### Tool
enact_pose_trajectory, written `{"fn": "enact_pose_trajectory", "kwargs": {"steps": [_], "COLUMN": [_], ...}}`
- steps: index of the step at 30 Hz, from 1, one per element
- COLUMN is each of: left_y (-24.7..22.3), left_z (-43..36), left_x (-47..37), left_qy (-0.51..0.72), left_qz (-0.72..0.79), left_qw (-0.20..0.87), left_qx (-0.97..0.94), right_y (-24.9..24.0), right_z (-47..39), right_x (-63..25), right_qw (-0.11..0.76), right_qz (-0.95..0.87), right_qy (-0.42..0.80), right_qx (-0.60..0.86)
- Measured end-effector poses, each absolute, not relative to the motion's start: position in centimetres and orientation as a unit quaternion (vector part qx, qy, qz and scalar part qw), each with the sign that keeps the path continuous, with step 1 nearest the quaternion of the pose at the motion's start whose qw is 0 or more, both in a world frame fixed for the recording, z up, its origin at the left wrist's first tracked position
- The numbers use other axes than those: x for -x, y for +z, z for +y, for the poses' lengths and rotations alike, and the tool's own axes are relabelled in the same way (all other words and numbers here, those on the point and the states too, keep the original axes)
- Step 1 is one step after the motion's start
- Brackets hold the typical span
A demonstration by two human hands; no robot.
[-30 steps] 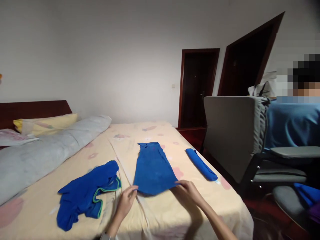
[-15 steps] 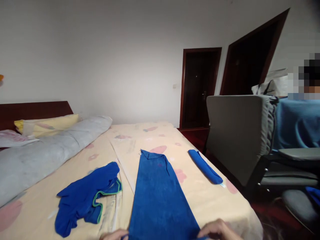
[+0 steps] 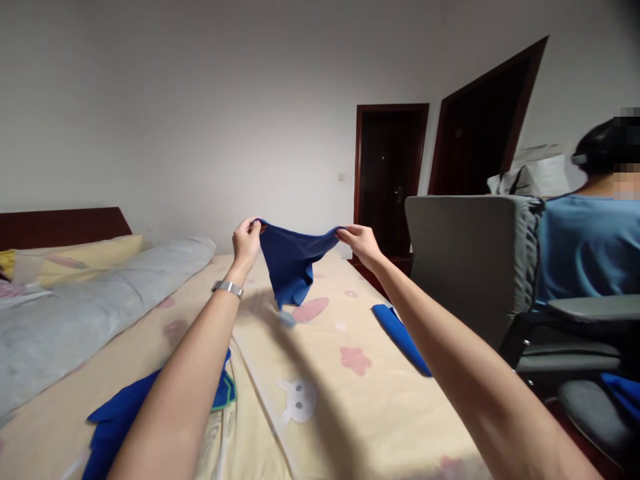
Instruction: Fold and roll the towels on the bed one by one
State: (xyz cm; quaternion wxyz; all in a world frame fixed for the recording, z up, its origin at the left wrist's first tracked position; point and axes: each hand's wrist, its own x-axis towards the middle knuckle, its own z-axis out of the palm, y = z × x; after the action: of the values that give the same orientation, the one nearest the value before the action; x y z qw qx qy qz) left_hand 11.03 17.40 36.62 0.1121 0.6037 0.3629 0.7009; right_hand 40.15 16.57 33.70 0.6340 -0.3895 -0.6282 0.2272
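A dark blue cloth (image 3: 293, 257) hangs in the air above the far part of the bed, its top edge stretched and sagging between my two hands. My left hand (image 3: 247, 240), with a silver band at the wrist, pinches the cloth's left top corner. Its right top corner is pinched between the fingers of my right hand (image 3: 361, 241). The lower end of the cloth hangs bunched just over the sheet; whether it touches cannot be seen. Partly behind my left forearm lies a blue garment with green trim (image 3: 123, 407). A rolled blue cloth (image 3: 400, 339) lies near the bed's right edge.
The bed's patterned cream sheet (image 3: 425, 420) spreads below my arms. On the left are a long grey bedding roll (image 3: 100, 300), a yellow pillow (image 3: 95, 255) and a dark headboard (image 3: 65, 223). Right of the bed, a person (image 3: 590, 247) in blue sits in a grey chair (image 3: 460, 267).
Both hands have risen from the near bottom edge and stretched forward, lifting the blue cloth off the bed. It lay flat before; now it hangs from my fingers.
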Motion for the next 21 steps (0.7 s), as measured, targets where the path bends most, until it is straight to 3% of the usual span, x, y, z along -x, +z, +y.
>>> {"fn": "enact_pose_trajectory", "kwargs": {"steps": [3,7,11,13,16,21], "left_y": [32.4,21.8,10.3,6.6,4.5,5.1], "left_z": [14.4,8.5,2.8,0.6,-1.9,-3.9], "left_x": [-9.9,-8.1,-6.7,-6.0,-5.0,-3.9], "left_qy": [0.678,0.617,0.532,0.475,0.426,0.379], "left_qz": [0.373,0.430,0.499,0.532,0.550,0.541], "left_qw": [0.097,0.099,0.133,0.156,0.165,0.157], "left_qx": [-0.627,-0.651,-0.671,-0.684,-0.699,-0.734], "right_y": [29.6,19.5,8.2,4.9,4.1,6.5], "right_z": [14.3,9.0,4.2,2.3,0.0,-2.0], "right_x": [-42.2,-43.1,-42.3,-41.9,-41.9,-42.5], "right_qw": [0.642,0.604,0.471,0.427,0.385,0.382], "right_qz": [-0.628,-0.648,-0.705,-0.719,-0.738,-0.726], "right_qy": [0.218,0.226,0.280,0.301,0.313,0.332], "right_qx": [0.383,0.405,0.451,0.459,0.457,0.466]}}
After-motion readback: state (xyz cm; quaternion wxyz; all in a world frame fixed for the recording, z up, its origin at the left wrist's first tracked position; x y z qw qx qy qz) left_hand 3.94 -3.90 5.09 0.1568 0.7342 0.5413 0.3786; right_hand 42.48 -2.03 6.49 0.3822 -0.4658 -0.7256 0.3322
